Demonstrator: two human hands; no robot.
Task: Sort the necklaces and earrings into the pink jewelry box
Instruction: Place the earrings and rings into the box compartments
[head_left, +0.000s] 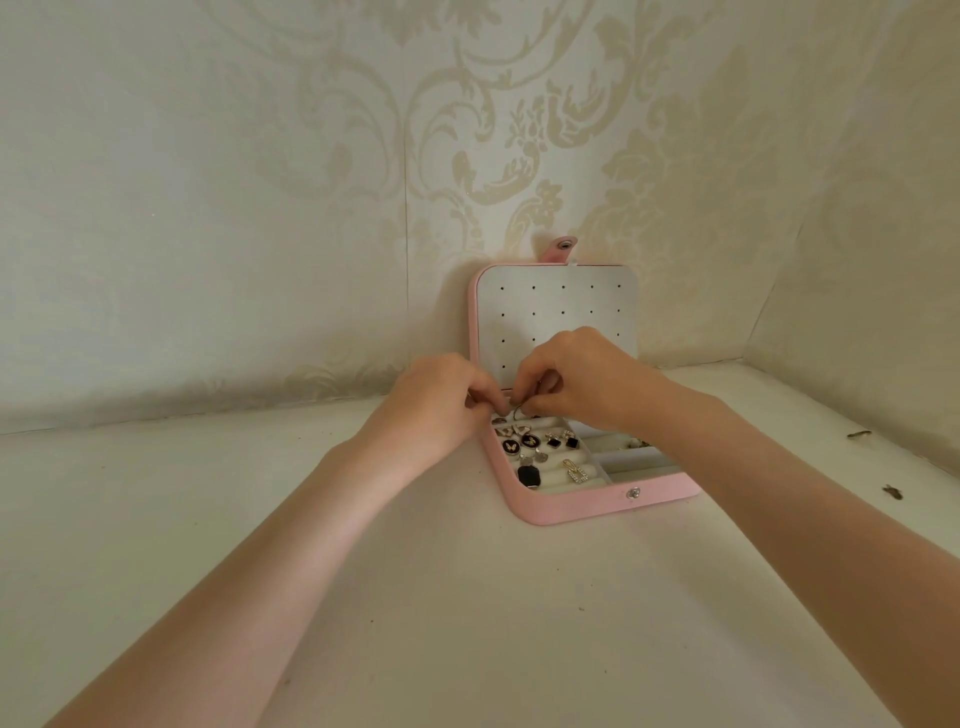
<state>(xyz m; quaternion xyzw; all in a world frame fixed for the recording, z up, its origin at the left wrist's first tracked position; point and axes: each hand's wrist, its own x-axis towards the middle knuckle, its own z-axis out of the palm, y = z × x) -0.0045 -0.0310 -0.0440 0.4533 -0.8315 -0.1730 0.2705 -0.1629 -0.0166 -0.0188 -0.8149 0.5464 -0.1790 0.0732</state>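
Seating a small hoop earring in the pink jewelry box (571, 506)
Left hand (441, 400) and right hand (582, 379) both pinch the hoop earring (519, 413) over the box's back-left slots; next, probably press it in

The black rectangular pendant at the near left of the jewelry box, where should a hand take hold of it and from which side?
Pinch the black rectangular pendant across its long edges, coming straight down from above. It lies flat in the padded section of the pink jewelry box, hemmed by the near wall and the gold rectangular earring, so a sideways approach looks blocked.
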